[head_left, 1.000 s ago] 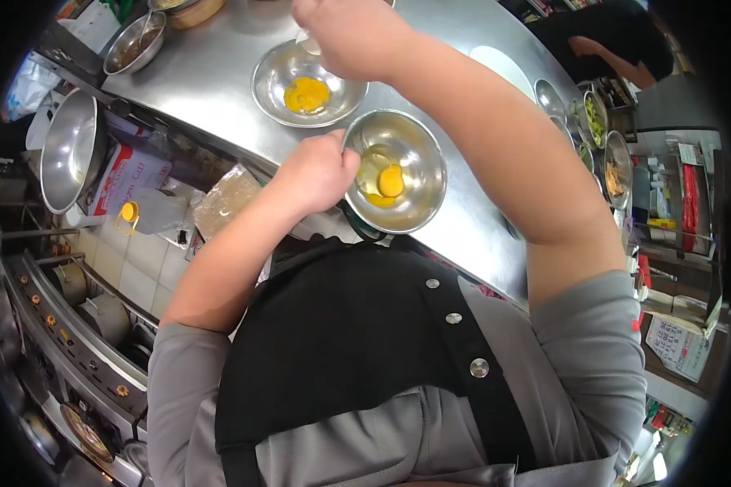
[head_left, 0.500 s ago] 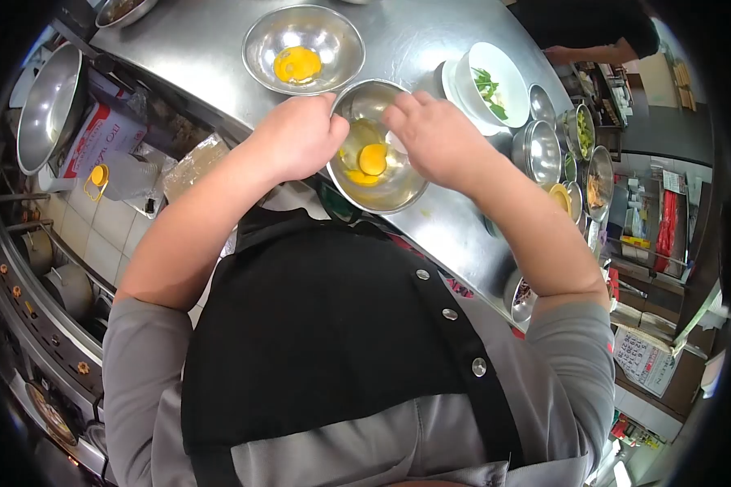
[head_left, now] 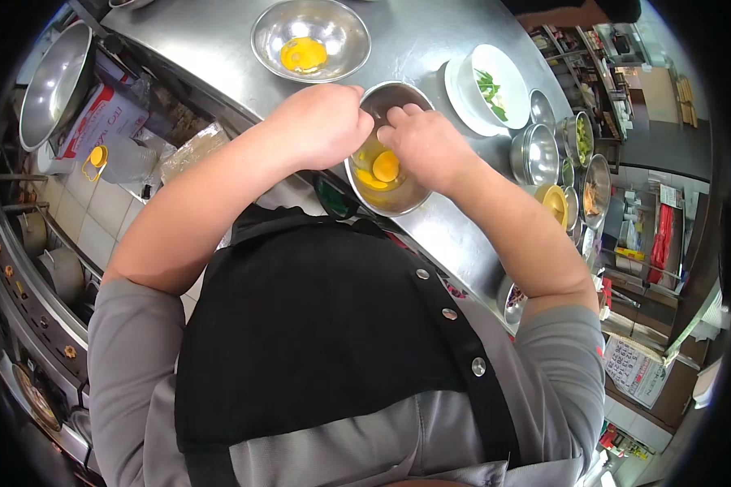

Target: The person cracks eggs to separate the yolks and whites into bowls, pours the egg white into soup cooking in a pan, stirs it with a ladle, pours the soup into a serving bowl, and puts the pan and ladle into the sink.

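My left hand is closed on the rim of a steel bowl tilted at the counter's near edge. Inside that bowl lie an egg yolk and clear egg white with a second yellow patch. My right hand reaches over the bowl's right side with its fingers curled down into it; whatever the fingertips hold, if anything, is hidden. Just beyond, another steel bowl stands on the counter with yellow yolk in it.
A white bowl with green leaves stands right of my hands on the steel counter. Stacked steel bowls and food bowls line the right edge. At the left are a large steel bowl and a yellow-capped jug. A co-worker's arm shows at the top right.
My right hand has come down from over the far bowl into the near bowl. My left hand has kept hold of the near bowl. The view has shifted.
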`<state>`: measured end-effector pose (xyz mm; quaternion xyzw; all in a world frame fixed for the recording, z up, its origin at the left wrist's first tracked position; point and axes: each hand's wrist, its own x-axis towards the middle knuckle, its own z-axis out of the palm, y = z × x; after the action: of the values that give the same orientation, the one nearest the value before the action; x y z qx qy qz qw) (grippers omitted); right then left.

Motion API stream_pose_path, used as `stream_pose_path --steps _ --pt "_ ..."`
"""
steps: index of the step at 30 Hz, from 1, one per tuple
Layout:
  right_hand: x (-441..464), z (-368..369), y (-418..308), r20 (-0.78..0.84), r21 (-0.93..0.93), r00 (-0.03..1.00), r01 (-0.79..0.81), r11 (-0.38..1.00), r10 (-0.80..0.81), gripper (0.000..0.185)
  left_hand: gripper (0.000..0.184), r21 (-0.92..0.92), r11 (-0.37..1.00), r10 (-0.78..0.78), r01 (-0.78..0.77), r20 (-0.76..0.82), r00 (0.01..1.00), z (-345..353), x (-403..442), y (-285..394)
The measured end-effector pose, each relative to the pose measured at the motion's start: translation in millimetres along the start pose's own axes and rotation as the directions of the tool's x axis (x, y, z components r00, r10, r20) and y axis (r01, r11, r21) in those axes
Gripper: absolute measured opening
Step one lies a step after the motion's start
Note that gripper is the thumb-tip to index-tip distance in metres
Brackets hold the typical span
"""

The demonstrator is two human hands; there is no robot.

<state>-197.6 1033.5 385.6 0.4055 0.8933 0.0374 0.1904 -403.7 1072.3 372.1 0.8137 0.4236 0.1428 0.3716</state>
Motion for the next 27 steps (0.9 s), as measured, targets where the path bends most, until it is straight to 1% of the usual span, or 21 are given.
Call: stream_pose_path --steps 2,5,8,14,17,20,27 --pt "0.4 2.0 -1.8 0.002 0.027 1.000 -0.015 1.000 0.015 0.020 0.034 0.011 1.000 0.008 -0.008 0.008 1.000 2.1 0.5 0.0" --pt "0.6 1.0 -3.0 0.026 0.095 0.999 -0.026 0.995 0.024 0.025 0.035 0.032 0.999 -0.003 0.001 0.033 0.999 1.9 0.6 2.3" --pt "-0.4 0.1 -4.3 0.080 0.121 0.997 -0.010 0.993 0.000 0.021 0.036 0.048 0.999 0.010 -0.012 0.041 0.999 3.1 1.3 1.6" --pt "-2.2 2.0 -3.6 0.099 0.240 0.993 0.044 0.970 -0.069 0.028 0.034 0.045 0.998 0.036 -0.038 0.039 0.999 6.7 4.3 -2.5" --pt "0.3 4.4 -4.6 0.103 0.356 0.991 0.040 0.934 -0.081 0.033 0.034 0.049 0.998 0.024 -0.027 0.049 0.999 5.7 5.6 -2.8" --pt "4.2 5.3 -8.6 0.093 0.447 0.994 0.008 0.894 -0.056 0.035 0.035 0.058 0.998 0.015 -0.018 0.051 0.999 4.0 7.4 -3.6" --pt "13.8 5.3 -10.6 0.156 0.630 0.982 -0.015 0.777 -0.107 0.041 0.037 0.055 0.998 -0.025 0.020 0.076 0.997 -1.2 8.0 -5.0"
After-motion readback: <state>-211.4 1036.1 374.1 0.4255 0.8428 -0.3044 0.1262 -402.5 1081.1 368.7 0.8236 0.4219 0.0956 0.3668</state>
